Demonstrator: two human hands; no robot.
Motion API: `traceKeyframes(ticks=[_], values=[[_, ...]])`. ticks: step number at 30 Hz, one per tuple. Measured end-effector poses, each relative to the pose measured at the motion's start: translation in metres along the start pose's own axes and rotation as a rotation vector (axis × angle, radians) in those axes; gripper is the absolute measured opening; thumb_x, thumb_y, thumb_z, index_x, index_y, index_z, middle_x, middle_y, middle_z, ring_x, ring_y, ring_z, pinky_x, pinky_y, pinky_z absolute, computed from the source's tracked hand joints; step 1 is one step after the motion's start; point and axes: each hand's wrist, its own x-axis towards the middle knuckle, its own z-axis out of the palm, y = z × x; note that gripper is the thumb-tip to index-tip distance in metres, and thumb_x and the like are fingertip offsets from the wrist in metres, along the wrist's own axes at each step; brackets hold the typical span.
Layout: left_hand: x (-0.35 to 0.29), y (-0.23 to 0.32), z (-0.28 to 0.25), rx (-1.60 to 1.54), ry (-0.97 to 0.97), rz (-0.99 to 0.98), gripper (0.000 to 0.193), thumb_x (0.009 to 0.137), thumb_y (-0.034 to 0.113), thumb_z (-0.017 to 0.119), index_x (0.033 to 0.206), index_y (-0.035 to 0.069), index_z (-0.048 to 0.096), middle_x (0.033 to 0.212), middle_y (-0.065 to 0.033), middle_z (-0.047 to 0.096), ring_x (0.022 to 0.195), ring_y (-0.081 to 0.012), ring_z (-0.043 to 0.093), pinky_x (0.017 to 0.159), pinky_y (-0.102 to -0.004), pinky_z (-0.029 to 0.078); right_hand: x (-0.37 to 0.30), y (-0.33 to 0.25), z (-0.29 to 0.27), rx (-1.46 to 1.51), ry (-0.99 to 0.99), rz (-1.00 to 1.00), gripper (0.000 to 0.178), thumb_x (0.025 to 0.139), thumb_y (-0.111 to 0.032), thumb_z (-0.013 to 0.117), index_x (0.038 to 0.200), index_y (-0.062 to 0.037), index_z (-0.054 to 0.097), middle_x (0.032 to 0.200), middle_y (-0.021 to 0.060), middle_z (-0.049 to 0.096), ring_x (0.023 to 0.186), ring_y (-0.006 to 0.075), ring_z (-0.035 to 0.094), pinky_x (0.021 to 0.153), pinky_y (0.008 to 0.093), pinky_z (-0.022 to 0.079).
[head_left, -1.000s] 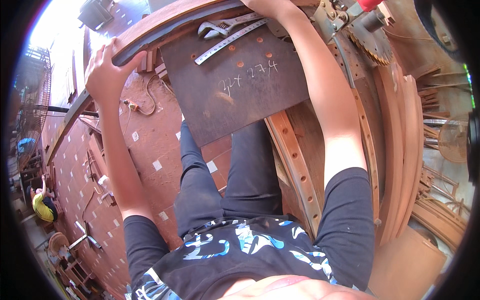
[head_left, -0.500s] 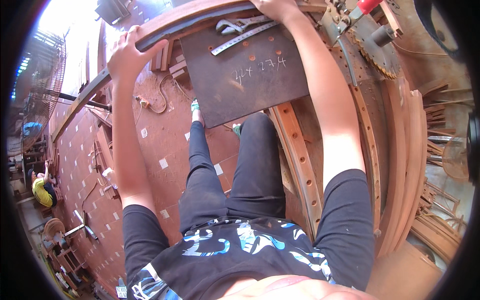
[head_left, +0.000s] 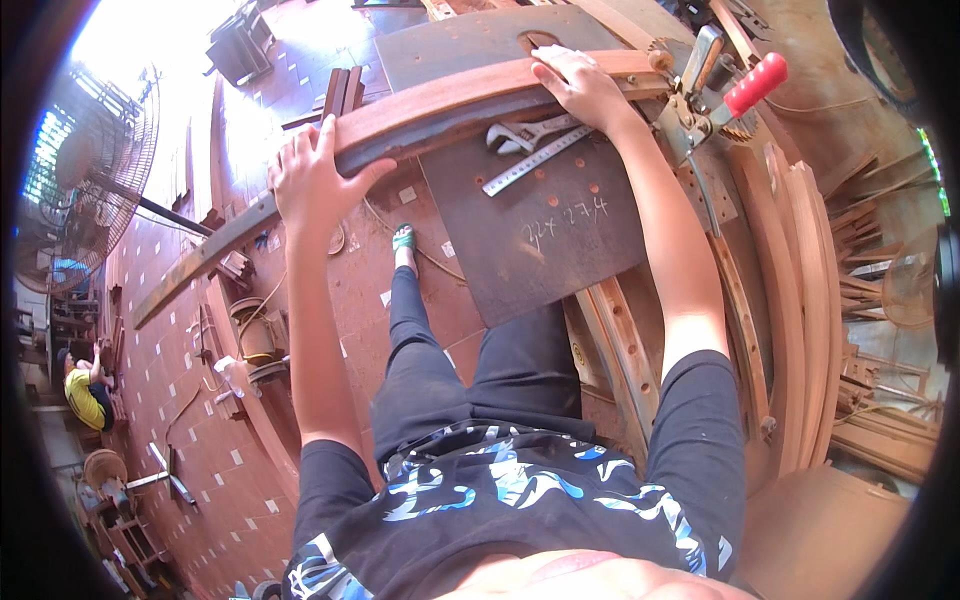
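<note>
Fingers of left hand [head_left: 312,178] and right hand [head_left: 582,88] wrap curved wooden rail [head_left: 440,105] over steel plate [head_left: 540,230].

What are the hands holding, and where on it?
Both hold the curved wooden strip: the left hand grips its middle, the right hand presses down near the clamp.

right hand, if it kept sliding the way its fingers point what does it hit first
The right hand lies on the curved wooden strip, fingers pointing toward the person's left along it. Nothing blocks that stretch until the left hand, gripping the same strip, so probably that, though depth is unclear.
</note>
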Motion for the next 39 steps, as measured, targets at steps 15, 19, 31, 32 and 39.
traceKeyframes(ticks=[15, 19, 31, 32, 39], values=[[0.031, 0.003, 0.022, -0.093, -0.032, -0.026, 0.107, 0.069, 0.087, 0.07, 0.144, 0.01, 0.062, 0.139, -0.0154, 0.062, 0.133, -0.0376, 0.054, 0.112, -0.0724, 0.031, 0.035, 0.015, 0.017, 0.01, -0.111, 0.116, 0.06, 0.106, -0.054, 0.053, 0.139, -0.0058, 0.064, 0.149, 0.018, 0.059, 0.145, 0.0337, 0.047, 0.124, 0.0438, 0.032], [0.033, 0.008, 0.006, -0.102, -0.109, -0.102, 0.105, 0.066, 0.082, 0.076, 0.146, 0.015, 0.062, 0.147, -0.0075, 0.06, 0.138, -0.037, 0.052, 0.112, -0.0823, 0.023, 0.036, 0.005, 0.006, -0.015, -0.152, 0.079, 0.059, 0.105, -0.05, 0.057, 0.144, -0.007, 0.06, 0.153, 0.018, 0.055, 0.147, 0.0335, 0.045, 0.126, 0.0443, 0.03], [0.034, 0.003, -0.023, -0.637, -0.126, -0.31, 0.054, 0.078, 0.042, 0.086, 0.12, 0.01, 0.074, 0.145, -0.0099, 0.062, 0.138, -0.0358, 0.052, 0.116, -0.0544, 0.035, 0.027, -0.002, -0.005, 0.133, -0.189, 0.195, 0.044, 0.103, -0.036, 0.065, 0.139, -0.0098, 0.065, 0.152, 0.014, 0.057, 0.147, 0.0345, 0.045, 0.123, 0.0476, 0.034], [0.036, 0.007, -0.022, -0.599, -0.132, -0.282, 0.054, 0.078, 0.041, 0.086, 0.12, 0.01, 0.074, 0.145, -0.0103, 0.062, 0.138, -0.0358, 0.052, 0.116, -0.0542, 0.035, 0.028, 0.002, -0.002, 0.105, -0.186, 0.183, 0.044, 0.102, -0.035, 0.065, 0.138, -0.0098, 0.066, 0.152, 0.0136, 0.057, 0.146, 0.0346, 0.046, 0.123, 0.0475, 0.034], [0.034, 0.014, -0.009, -0.743, -0.053, -0.276, 0.039, 0.081, 0.021, 0.084, 0.115, 0.006, 0.073, 0.136, -0.0148, 0.066, 0.129, -0.0345, 0.058, 0.112, -0.0492, 0.04, 0.025, 0.013, -0.004, 0.08, -0.146, 0.195, 0.042, 0.102, -0.033, 0.066, 0.137, -0.0097, 0.066, 0.15, 0.012, 0.058, 0.143, 0.0347, 0.048, 0.122, 0.0474, 0.034]])
